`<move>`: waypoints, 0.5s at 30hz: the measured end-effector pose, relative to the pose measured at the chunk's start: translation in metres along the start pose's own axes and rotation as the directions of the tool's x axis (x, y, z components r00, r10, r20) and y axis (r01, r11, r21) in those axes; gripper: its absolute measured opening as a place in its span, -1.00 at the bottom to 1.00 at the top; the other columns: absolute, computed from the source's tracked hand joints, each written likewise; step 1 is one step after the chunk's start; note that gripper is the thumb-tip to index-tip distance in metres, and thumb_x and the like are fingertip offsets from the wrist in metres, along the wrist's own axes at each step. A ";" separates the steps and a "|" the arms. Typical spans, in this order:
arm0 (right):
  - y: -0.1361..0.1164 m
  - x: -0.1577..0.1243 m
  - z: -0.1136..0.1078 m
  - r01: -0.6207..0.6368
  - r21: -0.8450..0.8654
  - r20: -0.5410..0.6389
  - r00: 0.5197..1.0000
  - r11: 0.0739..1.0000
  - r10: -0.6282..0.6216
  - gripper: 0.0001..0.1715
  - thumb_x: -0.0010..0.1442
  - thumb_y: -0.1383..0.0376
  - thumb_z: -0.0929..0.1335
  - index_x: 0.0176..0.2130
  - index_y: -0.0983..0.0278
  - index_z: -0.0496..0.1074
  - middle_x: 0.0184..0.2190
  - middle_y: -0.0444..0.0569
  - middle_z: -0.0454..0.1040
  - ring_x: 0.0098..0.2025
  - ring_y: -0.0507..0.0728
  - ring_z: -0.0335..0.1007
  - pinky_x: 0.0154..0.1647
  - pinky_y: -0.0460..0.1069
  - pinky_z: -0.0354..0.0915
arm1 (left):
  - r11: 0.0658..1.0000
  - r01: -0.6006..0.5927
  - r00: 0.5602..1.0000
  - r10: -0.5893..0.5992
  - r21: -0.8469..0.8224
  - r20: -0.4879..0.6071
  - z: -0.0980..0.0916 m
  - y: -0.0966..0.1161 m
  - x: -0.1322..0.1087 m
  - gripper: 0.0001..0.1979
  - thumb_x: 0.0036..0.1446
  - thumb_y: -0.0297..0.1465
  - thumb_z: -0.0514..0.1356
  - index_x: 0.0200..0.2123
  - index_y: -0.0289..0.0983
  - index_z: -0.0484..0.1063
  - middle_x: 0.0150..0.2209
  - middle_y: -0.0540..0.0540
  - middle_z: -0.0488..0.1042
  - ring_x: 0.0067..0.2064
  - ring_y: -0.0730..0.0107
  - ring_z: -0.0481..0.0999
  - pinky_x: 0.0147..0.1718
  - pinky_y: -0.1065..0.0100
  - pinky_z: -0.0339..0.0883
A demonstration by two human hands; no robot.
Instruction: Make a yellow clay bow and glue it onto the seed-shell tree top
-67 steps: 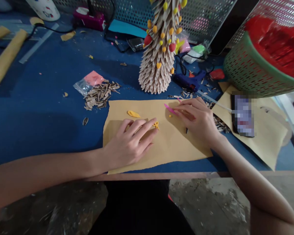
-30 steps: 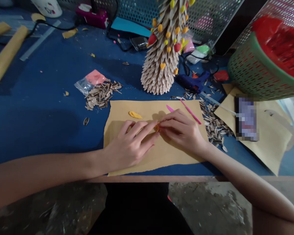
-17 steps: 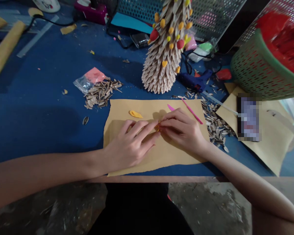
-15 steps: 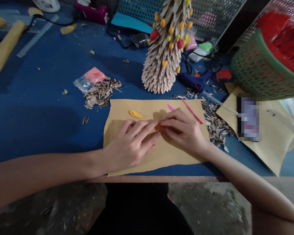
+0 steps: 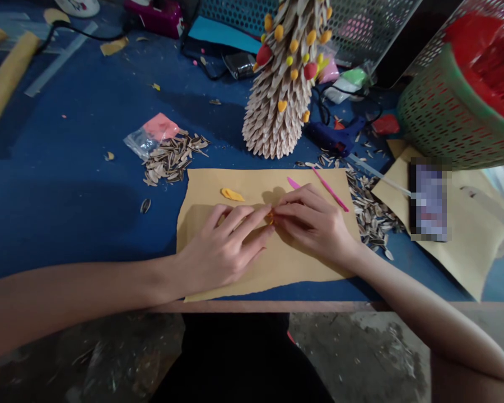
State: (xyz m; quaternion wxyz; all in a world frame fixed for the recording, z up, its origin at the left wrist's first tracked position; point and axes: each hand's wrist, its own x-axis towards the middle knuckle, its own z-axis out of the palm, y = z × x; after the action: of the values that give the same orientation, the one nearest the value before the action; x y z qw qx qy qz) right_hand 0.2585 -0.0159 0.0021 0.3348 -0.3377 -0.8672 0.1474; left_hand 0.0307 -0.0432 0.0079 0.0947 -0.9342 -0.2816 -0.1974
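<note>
Over a sheet of brown paper, my left hand and my right hand meet at their fingertips. Between them they pinch a small piece of orange-yellow clay, mostly covered by the fingers. A flattened lump of yellow clay lies on the paper above my left hand. Just beyond my right hand are a pink modelling tool and the tip of another pink tool. Behind the paper stands a cone tree of seed shells, dotted with yellow, orange and red balls.
Loose sunflower seed shells lie by a bag of pink clay; more shells spread right of the paper. A blue glue gun, a green basket holding red material and a phone occupy the right side.
Both hands stay at nearly the same spot, still pinching the clay. The view has shifted very slightly; nothing on the table has visibly moved.
</note>
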 end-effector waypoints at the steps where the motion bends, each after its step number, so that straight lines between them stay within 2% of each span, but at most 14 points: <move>1: 0.000 0.000 0.000 -0.001 -0.001 -0.005 1.000 1.000 0.001 -0.81 0.27 0.45 0.37 -0.16 0.21 0.52 -0.21 0.04 0.56 -0.16 0.17 0.46 -0.20 0.12 0.47 | 1.000 0.000 1.000 0.000 0.003 0.001 0.000 0.000 0.000 -0.73 0.30 -0.41 0.16 0.01 -0.26 0.56 0.13 -0.26 0.52 -0.04 0.09 0.48 -0.20 0.13 0.27; 10: 0.000 -0.001 -0.005 0.008 -0.020 -0.053 0.999 1.000 -0.009 -0.77 0.22 0.48 0.42 -0.12 0.25 0.52 -0.21 0.04 0.59 -0.15 0.16 0.51 -0.13 0.13 0.48 | 1.000 0.002 1.000 -0.002 0.006 -0.013 0.001 -0.001 0.000 -0.74 0.32 -0.39 0.16 0.00 -0.28 0.56 0.15 -0.27 0.50 -0.03 0.09 0.49 -0.21 0.13 0.27; 15: 0.004 -0.006 -0.008 0.031 -0.062 -0.066 0.997 0.998 -0.035 -0.75 0.24 0.50 0.40 -0.09 0.28 0.50 -0.22 0.05 0.58 -0.15 0.15 0.51 -0.18 0.08 0.49 | 1.000 0.004 1.000 -0.004 -0.006 -0.011 0.000 0.000 0.000 -0.74 0.31 -0.41 0.17 0.00 -0.29 0.56 0.15 -0.28 0.50 -0.05 0.07 0.50 -0.22 0.12 0.27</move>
State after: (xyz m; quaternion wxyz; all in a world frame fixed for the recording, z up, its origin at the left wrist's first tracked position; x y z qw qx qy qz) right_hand 0.2691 -0.0172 0.0028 0.3556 -0.3381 -0.8651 0.1040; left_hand 0.0305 -0.0431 0.0077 0.0929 -0.9328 -0.2824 -0.2037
